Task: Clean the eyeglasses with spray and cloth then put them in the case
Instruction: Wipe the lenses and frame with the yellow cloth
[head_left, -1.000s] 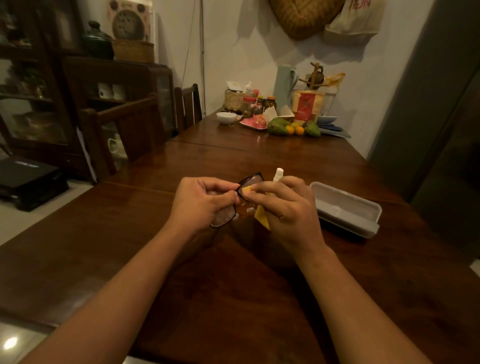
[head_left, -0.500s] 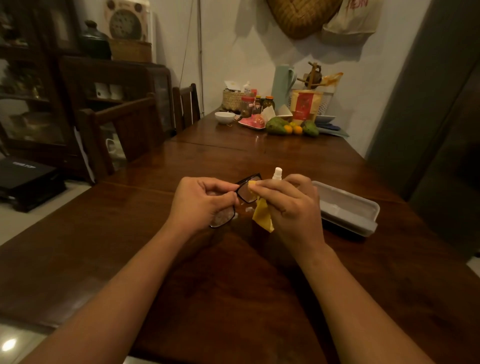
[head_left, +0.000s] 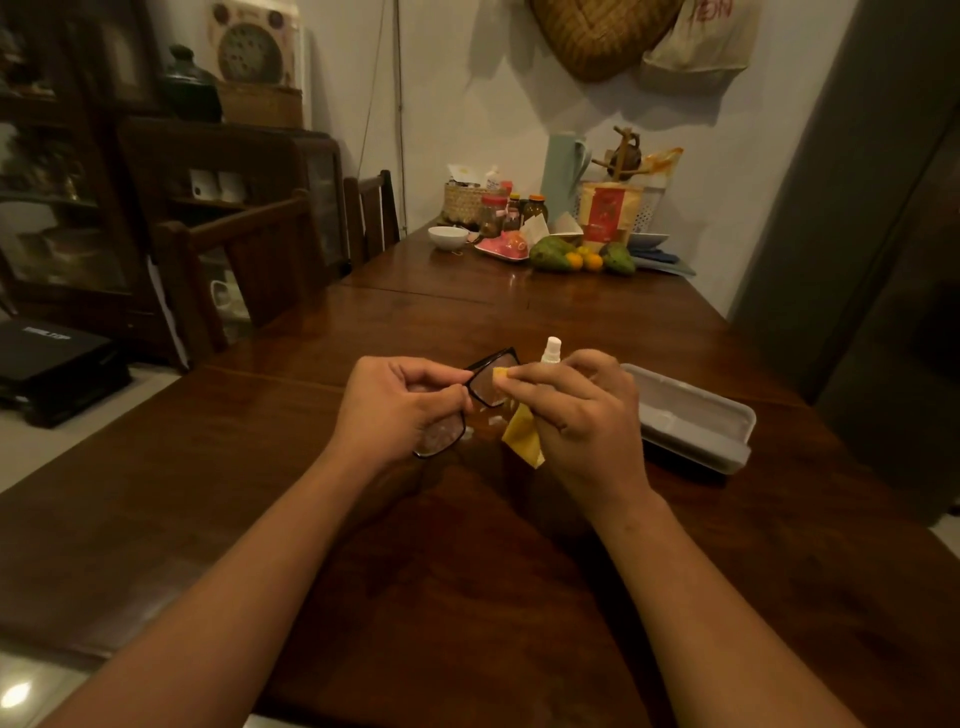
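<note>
Left hand: the left hand (head_left: 397, 402), middle of the frame, is closed around the black-framed rectangular eyeglasses (head_left: 467, 400), fingers curled and thumb pinching the frame near the bridge.
Eyeglasses: held above the tabletop between the two hands; one lens sticks out below the left hand, the other rises toward the upper right.
Right hand: the right hand (head_left: 584, 421), just right of centre, pinches a small yellow cleaning cloth (head_left: 522, 434) between thumb and fingertips.
Cloth: its top corner is pressed on the upper lens; the rest hangs down under the right hand.
Spray: a small white-capped spray bottle (head_left: 550, 352) stands upright just behind the right hand; its lower part is hidden by the fingers.
Case: an open grey plastic glasses case (head_left: 691, 415) lies on the table right of the right hand, close to it.
Table: a long dark polished wooden table (head_left: 467, 597) fills the lower and middle frame.
Far end: fruit, jars, a white bowl (head_left: 448, 237) and a pale green jug (head_left: 562, 174) crowd the upper centre.
</note>
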